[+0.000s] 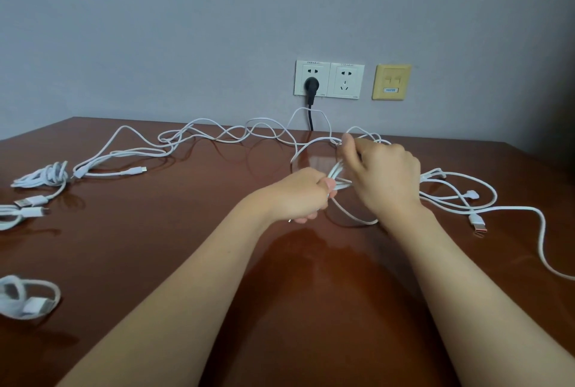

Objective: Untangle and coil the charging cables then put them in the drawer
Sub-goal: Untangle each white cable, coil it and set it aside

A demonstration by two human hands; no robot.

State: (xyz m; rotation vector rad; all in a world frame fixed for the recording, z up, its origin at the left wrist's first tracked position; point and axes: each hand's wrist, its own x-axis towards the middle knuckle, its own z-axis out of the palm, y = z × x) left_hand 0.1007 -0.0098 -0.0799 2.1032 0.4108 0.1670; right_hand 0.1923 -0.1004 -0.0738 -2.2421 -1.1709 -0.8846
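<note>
The tabletop (217,262) is brown, shiny wood. Tangled white cables (217,134) wind across its far side. On the left lies a small bundled cable (46,175), with two plug ends (29,204) near it at the edge. A coiled cable (28,296) lies at the near left. On the right, loose cable (466,187) lies in loops beside a flat plug (477,224).

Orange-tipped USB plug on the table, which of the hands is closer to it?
Right. The right hand, pinching the white cable, sits just left of the orange-tipped USB plug; the left hand, gripping that cable's loops, is farther left again.
</note>
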